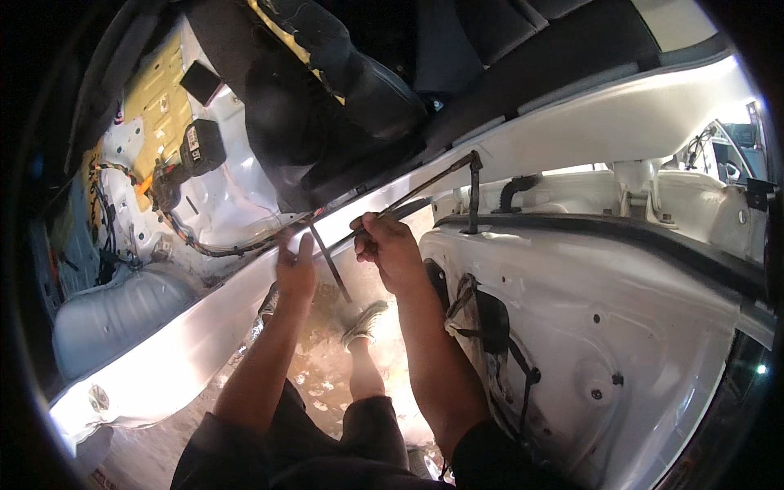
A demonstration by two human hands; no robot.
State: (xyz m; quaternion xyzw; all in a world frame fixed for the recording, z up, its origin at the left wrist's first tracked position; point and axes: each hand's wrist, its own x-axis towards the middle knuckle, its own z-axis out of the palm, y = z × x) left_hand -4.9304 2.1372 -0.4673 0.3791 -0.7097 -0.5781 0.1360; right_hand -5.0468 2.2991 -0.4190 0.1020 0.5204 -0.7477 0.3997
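My right hand point(387, 249) is closed around the end of a long thin metal bar handle point(429, 184). From the handle's far end, a dark extension rod point(474, 196) runs down to the upper edge of a white car door panel point(555, 278). My left hand point(296, 268) is raised beside the white door sill, fingers stretched out and slightly blurred; nothing shows in it. Between my hands lies a thin dark strip point(331, 261) with a reddish upper end. Whether my left hand touches it, I cannot tell.
The car's stripped floor at left shows a wiring harness point(196, 245) and a black box point(202, 147). Black seats or trim point(343, 82) fill the top. A black rubber seal point(621, 233) runs along the door. My shoe point(364, 323) stands on the ground below.
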